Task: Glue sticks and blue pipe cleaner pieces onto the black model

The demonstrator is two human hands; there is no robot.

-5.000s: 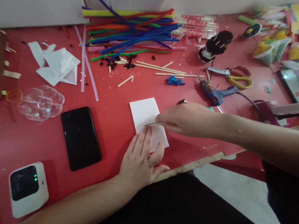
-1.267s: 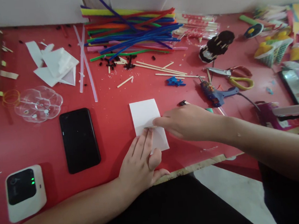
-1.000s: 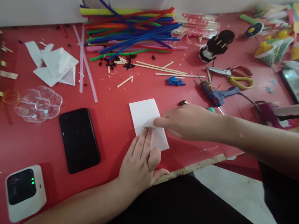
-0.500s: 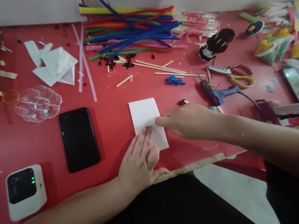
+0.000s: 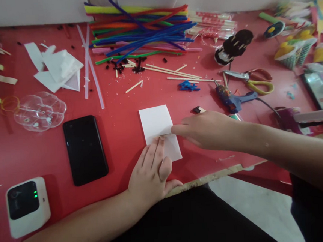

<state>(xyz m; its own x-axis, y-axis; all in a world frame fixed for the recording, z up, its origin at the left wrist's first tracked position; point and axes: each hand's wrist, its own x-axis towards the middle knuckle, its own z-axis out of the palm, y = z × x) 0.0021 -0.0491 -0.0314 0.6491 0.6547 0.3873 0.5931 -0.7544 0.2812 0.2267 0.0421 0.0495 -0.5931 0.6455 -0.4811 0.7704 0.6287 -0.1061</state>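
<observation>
A small white sheet of paper (image 5: 156,118) lies on the red table in front of me. My left hand (image 5: 151,169) rests flat on its lower part, fingers stretched out, the fingertips pressing beside a thin, stick-like strip (image 5: 165,135) that crosses the sheet. At the sheet's right edge, my right hand (image 5: 199,131) is closed, thumb and fingers pinched at the right end of that strip. What exactly sits inside the pinch is hidden by the fingers. Just beyond my right hand lies a small piece with a black end (image 5: 198,110).
Behind the paper are blue clips (image 5: 189,86), thin wooden sticks (image 5: 174,71) and a pile of pipe cleaners (image 5: 142,30). A glue gun (image 5: 233,97) and scissors (image 5: 255,80) lie right. To the left are a black phone (image 5: 85,150), a white device (image 5: 29,208) and paper scraps (image 5: 57,68).
My right hand has slid slightly to the right across the paper. My left hand stays pressed in place, and the sheet has not visibly moved.
</observation>
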